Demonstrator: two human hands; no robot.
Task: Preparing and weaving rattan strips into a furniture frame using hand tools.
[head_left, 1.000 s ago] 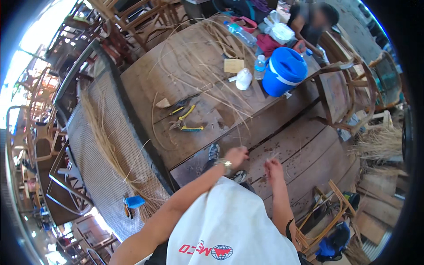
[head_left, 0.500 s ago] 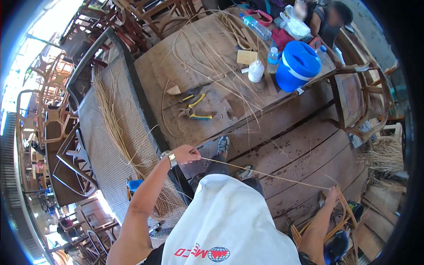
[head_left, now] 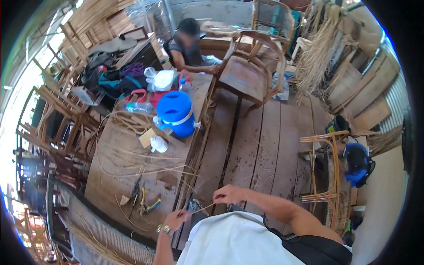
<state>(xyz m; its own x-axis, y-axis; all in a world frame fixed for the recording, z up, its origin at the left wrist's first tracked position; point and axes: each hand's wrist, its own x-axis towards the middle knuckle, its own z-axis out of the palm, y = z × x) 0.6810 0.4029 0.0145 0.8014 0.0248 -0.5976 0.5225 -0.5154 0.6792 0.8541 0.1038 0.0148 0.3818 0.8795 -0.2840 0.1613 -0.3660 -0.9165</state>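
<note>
A thin, pale rattan strand point(head_left: 202, 208) stretches a short way between my two hands, in front of my white shirt. My left hand point(head_left: 177, 219), with a metal watch on the wrist, is closed on one part of it. My right hand point(head_left: 229, 194) pinches it farther right and slightly farther away. To the left, yellow-handled pruning shears point(head_left: 151, 206) and dark pliers point(head_left: 135, 191) lie on the wooden work table point(head_left: 104, 176). Beside that table, at the lower left, is a woven cane panel in a dark frame point(head_left: 81, 240), with loose strands along it.
On the table stand a blue water jug point(head_left: 176, 110), a white bottle point(head_left: 158, 144) and more strands. A person point(head_left: 187, 46) sits beyond, near a wooden chair point(head_left: 247, 73). A rattan frame point(head_left: 331, 172) stands right; bundled fibres point(head_left: 316, 53) hang behind.
The view has swung to the right. My right hand has come from far out at the right to close beside my left, so the span of strand between them is much shorter.
</note>
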